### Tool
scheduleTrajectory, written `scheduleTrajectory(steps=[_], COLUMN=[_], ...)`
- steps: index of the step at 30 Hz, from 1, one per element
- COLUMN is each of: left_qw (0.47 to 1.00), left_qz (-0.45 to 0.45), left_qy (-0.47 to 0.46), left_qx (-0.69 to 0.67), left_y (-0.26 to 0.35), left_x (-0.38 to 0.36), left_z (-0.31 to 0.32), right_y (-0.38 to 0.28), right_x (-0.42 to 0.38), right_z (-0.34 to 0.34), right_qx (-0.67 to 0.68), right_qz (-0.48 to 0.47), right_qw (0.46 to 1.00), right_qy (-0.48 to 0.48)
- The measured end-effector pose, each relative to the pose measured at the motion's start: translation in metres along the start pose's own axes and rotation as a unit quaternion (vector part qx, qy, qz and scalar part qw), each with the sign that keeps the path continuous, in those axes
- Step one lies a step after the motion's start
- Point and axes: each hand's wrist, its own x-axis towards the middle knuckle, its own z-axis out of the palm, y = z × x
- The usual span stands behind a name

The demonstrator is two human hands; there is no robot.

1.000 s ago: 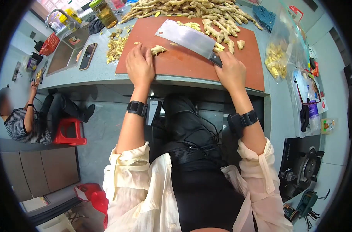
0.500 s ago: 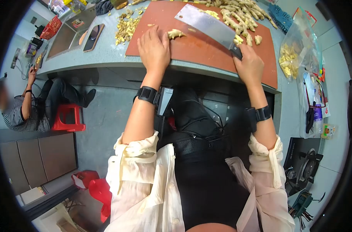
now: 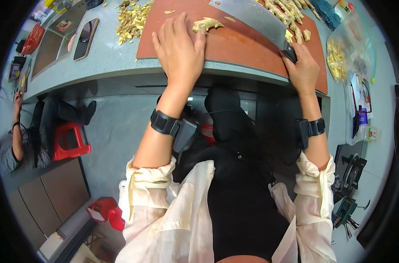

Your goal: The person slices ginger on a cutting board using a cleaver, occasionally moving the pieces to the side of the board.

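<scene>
My left hand (image 3: 180,52) lies flat on the reddish-brown cutting board (image 3: 239,55), fingers stretched out and apart. Its thumb tip is right at the lower edge of a single piece of ginger (image 3: 207,24). The handle of a cleaver is wrapped in my right hand (image 3: 305,70), near the board's right side. The broad metal cleaver blade (image 3: 256,19) slants up and left across the board, past the ginger piece. Behind the blade, partly hidden by it, lies a heap of whole ginger roots (image 3: 287,11).
Chopped ginger pieces (image 3: 131,22) lie left of the board, with a phone (image 3: 86,38) and a sink (image 3: 55,39) farther left. At right stands a clear plastic bag (image 3: 353,44) holding yellow pieces. A seated person (image 3: 17,151) is at far left on a red stool (image 3: 71,147).
The view has shifted, so the counter sits higher in it. My left thumb is now just below the ginger piece, where before it was at its left. My right hand keeps hold of the cleaver.
</scene>
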Motion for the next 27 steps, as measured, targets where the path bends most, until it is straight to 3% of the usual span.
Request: scheduleTrajectory(steps=[13,27], left_qw=[0.997,0.999], left_qz=[0.012,-0.035], left_qy=[-0.02,-0.023], left_qx=[-0.071,-0.015], left_y=[-0.0014,0.0059], left_x=[-0.0026,-0.0014], left_z=[-0.0075,-0.0033], right_y=[-0.0032,-0.0058], right_x=[0.0012,0.0024], right_z=[-0.0008,-0.004], right_qx=[-0.022,-0.007], right_qz=[-0.002,-0.004], right_qw=[1.0,1.0], right_qy=[0.007,0.009])
